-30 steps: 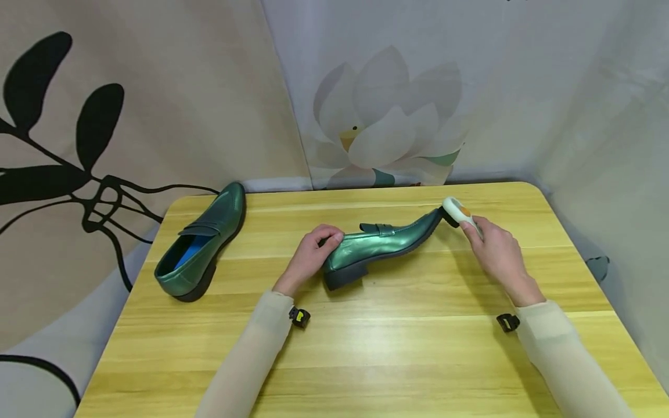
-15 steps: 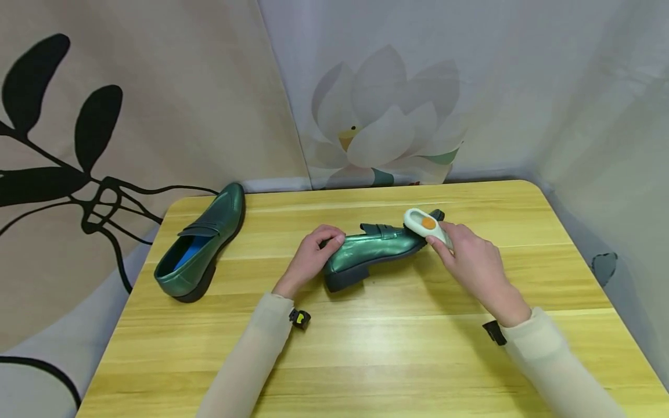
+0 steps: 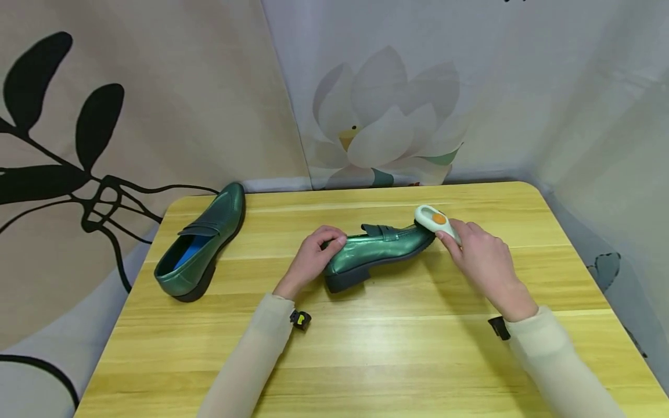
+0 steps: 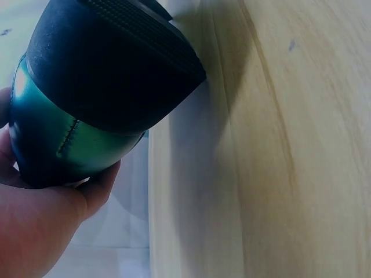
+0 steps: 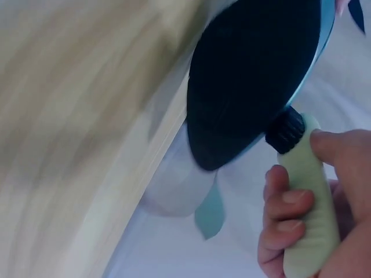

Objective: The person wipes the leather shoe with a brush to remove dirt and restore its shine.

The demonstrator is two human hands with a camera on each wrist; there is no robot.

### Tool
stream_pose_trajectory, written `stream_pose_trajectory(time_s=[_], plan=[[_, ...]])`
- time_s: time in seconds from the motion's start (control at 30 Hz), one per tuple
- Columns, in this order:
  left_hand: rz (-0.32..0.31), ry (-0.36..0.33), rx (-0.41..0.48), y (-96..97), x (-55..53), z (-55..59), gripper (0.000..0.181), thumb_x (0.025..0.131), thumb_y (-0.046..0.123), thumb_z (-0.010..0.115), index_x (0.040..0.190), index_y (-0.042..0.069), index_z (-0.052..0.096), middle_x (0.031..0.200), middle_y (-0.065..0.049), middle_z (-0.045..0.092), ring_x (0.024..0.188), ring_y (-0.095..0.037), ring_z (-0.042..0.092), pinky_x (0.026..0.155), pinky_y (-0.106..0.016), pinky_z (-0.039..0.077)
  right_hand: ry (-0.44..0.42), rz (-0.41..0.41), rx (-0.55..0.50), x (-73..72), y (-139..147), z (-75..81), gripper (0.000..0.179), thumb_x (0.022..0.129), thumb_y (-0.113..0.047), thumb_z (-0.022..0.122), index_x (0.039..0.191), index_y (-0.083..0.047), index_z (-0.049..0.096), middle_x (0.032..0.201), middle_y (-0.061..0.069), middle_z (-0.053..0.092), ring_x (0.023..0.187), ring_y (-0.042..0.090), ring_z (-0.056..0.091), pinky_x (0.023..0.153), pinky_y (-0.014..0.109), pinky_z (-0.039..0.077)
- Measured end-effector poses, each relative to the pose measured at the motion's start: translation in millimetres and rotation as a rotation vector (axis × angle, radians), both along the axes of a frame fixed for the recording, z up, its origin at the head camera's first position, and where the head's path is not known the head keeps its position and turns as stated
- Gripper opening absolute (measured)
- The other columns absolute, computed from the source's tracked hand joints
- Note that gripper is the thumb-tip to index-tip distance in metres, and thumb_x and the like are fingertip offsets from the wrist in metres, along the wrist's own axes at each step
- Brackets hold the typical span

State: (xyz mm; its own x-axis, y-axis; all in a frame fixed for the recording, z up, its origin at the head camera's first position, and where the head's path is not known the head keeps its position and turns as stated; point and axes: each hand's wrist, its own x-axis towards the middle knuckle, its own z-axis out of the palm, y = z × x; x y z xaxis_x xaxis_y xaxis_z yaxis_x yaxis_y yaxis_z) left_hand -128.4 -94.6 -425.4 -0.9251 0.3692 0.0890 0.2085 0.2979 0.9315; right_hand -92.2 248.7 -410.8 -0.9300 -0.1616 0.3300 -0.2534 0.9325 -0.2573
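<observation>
A shiny green loafer [image 3: 376,249] with a black sole is tilted, its toe raised off the table. My left hand [image 3: 313,255] grips it at the heel opening; in the left wrist view the fingers wrap the back of the shoe below the black heel [image 4: 116,69]. My right hand [image 3: 486,264] holds a white brush [image 3: 432,217] with an orange spot by its handle. Its dark bristles [image 5: 286,130] touch the toe's upper edge in the right wrist view, where the black sole [image 5: 249,81] faces the camera.
A second green loafer [image 3: 201,244] with a blue insole stands at the table's left side, toe pointing to the back edge. The wooden table [image 3: 397,360] meets a curtain [image 3: 392,87] printed with a flower and leaves.
From beyond the toe tip, the brush has moved left over the shoe's front, then a little back right toward the toe. The left hand and the shoe have hardly moved.
</observation>
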Motion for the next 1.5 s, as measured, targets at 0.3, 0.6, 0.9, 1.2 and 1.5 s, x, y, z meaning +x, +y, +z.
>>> stream_pose_trajectory(time_s=[0.3,0.6,0.9,1.2,1.5], plan=[[-0.014,0.019,0.008,2.8,7.2,9.0,0.023,0.106,0.009,0.059,0.11,-0.01,0.071,0.124,-0.023,0.062,0.122,-0.04,0.056,0.109,-0.055,0.041,-0.145,-0.081,-0.06,-20.8,23.4,-3.0,0.057,0.11,-0.042,0.05,0.134,0.008,0.061,0.111,0.032,0.068,0.085,0.049,0.067,0.062,0.064,0.05],[-0.013,0.014,-0.011,0.8,0.8,1.7,0.028,0.107,0.015,0.058,0.114,-0.008,0.071,0.127,-0.021,0.062,0.124,-0.038,0.055,0.111,-0.055,0.039,-0.143,-0.045,-0.16,-3.7,15.5,-5.8,0.055,0.108,-0.041,0.054,0.137,0.005,0.06,0.122,0.028,0.068,0.096,0.046,0.067,0.073,0.063,0.051],[0.002,0.041,-0.029,-4.6,-13.8,-24.7,0.029,0.107,0.025,0.059,0.113,0.001,0.075,0.125,-0.011,0.065,0.122,-0.028,0.057,0.109,-0.049,0.042,0.049,0.19,-0.155,9.3,-16.1,-14.0,0.043,0.099,-0.026,0.073,0.132,-0.001,0.065,0.108,0.016,0.072,0.075,0.029,0.067,0.058,0.048,0.055],[0.014,0.04,-0.02,-3.7,-11.7,-26.5,0.028,0.107,0.024,0.06,0.112,0.001,0.075,0.124,-0.012,0.065,0.122,-0.028,0.057,0.108,-0.049,0.043,0.132,0.345,-0.073,8.4,-59.7,-12.9,0.048,0.097,-0.035,0.074,0.134,-0.006,0.066,0.091,0.006,0.063,0.064,0.015,0.052,0.052,0.031,0.047],[0.022,0.023,-0.007,-3.2,-11.1,-28.4,0.027,0.107,0.024,0.061,0.112,0.002,0.076,0.124,-0.01,0.065,0.122,-0.027,0.057,0.109,-0.048,0.043,0.151,0.395,-0.057,7.6,-79.0,-15.3,0.047,0.095,-0.038,0.076,0.133,-0.012,0.067,0.091,0.003,0.062,0.065,0.015,0.055,0.052,0.032,0.048]])
